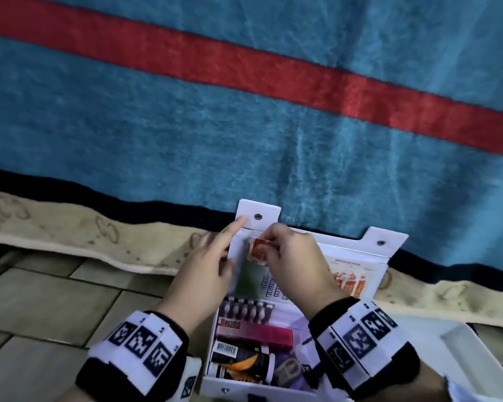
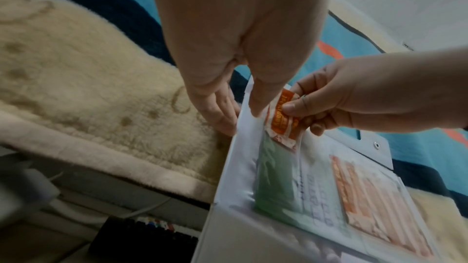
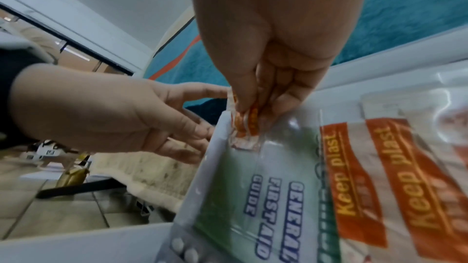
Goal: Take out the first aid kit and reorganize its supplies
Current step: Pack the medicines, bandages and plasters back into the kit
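Note:
The white first aid kit [image 1: 211, 348] stands open on the floor, its lid [image 1: 360, 246] leaning back against the bed. My right hand [image 1: 296, 262] pinches small orange-and-white plaster packets [image 1: 256, 249] at the mouth of the lid's left clear pocket, above a green first aid guide [image 3: 273, 207]. My left hand [image 1: 206, 265] holds the lid's left edge, thumb [image 2: 255, 105] on the inside, fingers behind. Keep plast strips [image 3: 354, 187] fill the neighbouring pocket. A blister pack [image 1: 244, 310], a pink Bacidin box [image 1: 253, 332] and a dark bottle [image 1: 241, 358] lie in the box.
A blue blanket with a red stripe [image 1: 244, 68] covers the bed ahead, with a cream fleece edge [image 1: 70, 236] hanging below it. Tiled floor [image 1: 41, 314] lies to the left. A white tray [image 1: 462, 340] sits at the lower right beside the kit.

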`<control>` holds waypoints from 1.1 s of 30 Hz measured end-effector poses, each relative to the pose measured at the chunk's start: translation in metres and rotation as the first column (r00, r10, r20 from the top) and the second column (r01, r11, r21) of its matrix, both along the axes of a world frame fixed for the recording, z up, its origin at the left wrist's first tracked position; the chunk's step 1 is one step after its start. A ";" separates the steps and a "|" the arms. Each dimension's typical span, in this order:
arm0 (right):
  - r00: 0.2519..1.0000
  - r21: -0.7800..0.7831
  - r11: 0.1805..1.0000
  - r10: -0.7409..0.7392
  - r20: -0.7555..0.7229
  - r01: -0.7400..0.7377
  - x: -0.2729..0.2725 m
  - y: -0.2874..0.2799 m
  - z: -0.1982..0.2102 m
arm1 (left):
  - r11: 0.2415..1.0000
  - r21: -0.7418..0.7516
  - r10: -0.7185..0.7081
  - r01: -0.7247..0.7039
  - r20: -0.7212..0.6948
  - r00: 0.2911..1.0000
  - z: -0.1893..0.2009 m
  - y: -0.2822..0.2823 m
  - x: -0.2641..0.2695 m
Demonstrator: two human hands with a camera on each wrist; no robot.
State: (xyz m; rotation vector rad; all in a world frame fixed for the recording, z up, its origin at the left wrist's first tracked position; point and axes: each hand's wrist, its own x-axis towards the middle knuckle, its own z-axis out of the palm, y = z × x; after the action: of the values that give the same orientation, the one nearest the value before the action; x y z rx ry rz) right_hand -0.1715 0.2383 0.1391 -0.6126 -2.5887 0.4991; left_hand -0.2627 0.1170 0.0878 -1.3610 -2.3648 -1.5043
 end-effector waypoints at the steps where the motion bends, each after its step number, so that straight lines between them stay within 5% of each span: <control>1: 1.000 0.012 1.000 -0.003 0.030 0.003 0.001 0.001 -0.002 | 1.000 0.008 -0.003 0.003 -0.004 1.000 -0.002 0.001 -0.001; 7: 0.993 0.096 0.995 0.020 0.119 -0.032 0.008 -0.011 0.008 | 0.997 -0.047 0.059 -0.062 -0.054 0.997 -0.002 0.002 0.000; 11: 0.985 0.346 0.936 0.005 0.172 -0.065 0.005 -0.023 0.014 | 0.995 -0.061 0.073 -0.075 -0.033 0.997 0.000 0.003 -0.002; 15: 0.957 0.366 0.924 -0.003 0.291 -0.108 0.002 -0.027 0.017 | 0.996 -0.057 0.063 -0.065 -0.025 0.998 0.000 0.003 -0.003; 21: 0.978 0.442 0.897 -0.080 0.195 -0.014 -0.002 -0.037 0.015 | 0.996 -0.052 0.068 -0.070 -0.037 0.997 -0.004 0.001 -0.004; 25: 0.946 0.389 0.916 -0.037 0.321 -0.096 -0.001 -0.042 0.018 | 0.998 -0.024 0.056 -0.056 -0.028 0.998 -0.004 0.002 -0.004; 33: 0.990 0.473 0.881 -0.087 0.113 0.023 -0.001 -0.041 0.004 | 0.997 -0.027 0.070 -0.071 -0.042 0.997 -0.005 0.002 -0.004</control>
State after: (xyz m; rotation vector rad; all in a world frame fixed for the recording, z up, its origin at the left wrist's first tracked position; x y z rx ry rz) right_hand -0.1723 0.1973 0.1429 -0.5564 -2.6612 -0.2035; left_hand -0.2662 0.1192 0.0830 -1.2869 -2.3914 -1.4169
